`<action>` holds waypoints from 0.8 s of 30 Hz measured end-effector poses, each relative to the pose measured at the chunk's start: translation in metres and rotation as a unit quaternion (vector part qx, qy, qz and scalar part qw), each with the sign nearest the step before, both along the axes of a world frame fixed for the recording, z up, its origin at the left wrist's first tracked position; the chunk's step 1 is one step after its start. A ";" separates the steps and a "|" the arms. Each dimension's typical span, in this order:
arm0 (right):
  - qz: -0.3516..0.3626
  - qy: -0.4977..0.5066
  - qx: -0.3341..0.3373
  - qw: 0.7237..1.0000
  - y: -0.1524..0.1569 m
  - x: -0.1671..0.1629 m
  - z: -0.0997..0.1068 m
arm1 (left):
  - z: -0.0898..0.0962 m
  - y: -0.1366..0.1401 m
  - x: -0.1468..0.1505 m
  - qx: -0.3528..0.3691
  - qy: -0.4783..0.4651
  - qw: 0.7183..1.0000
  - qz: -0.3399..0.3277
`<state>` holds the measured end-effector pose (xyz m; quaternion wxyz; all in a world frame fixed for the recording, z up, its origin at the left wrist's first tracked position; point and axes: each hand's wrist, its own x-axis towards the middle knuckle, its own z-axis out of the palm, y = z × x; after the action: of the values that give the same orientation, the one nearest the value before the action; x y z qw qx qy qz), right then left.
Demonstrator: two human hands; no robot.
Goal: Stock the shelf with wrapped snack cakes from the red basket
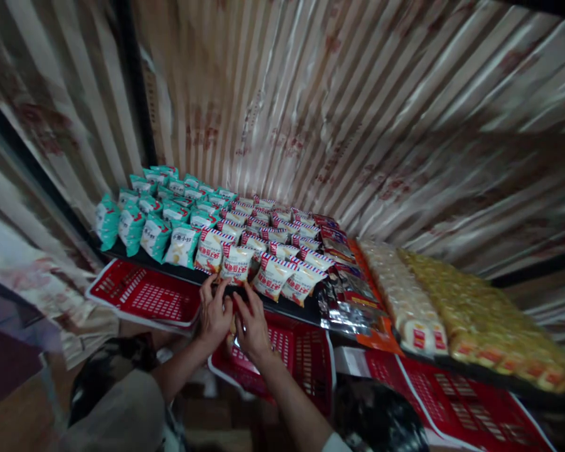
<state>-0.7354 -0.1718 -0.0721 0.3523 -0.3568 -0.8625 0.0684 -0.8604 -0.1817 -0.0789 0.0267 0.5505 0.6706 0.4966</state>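
Note:
A white snack bag with red lettering and a striped top edge stands upright at the front edge of the shelf. My left hand has its bent fingers at the bag's lower left. At its lower right are the fingertips of my right hand. Both hands appear to steady this bag between them. Similar striped bags stand in rows beside and behind it. To the left are rows of teal snack bags, also upright.
Red baskets sit below the shelf's front edge, another red basket to the left. Dark and orange packets, white packs and yellowish packs lie to the right. A patterned curtain hangs behind.

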 end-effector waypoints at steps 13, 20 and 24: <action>-0.084 0.044 0.055 0.994 0.019 -0.049 0.002 | 0.008 0.021 -0.030 0.042 -0.057 0.992 -0.102; -0.105 0.026 0.072 0.991 0.018 -0.059 0.005 | 0.031 0.018 -0.052 0.023 -0.027 0.999 0.010; -0.121 0.043 0.080 0.988 0.021 -0.067 0.007 | 0.032 0.022 -0.065 -0.002 -0.029 1.000 -0.002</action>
<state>-0.8021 -0.1511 -0.0647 0.4226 -0.4259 -0.7995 -0.0287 -0.9256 -0.1593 -0.0473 0.0484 0.5377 0.6694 0.5104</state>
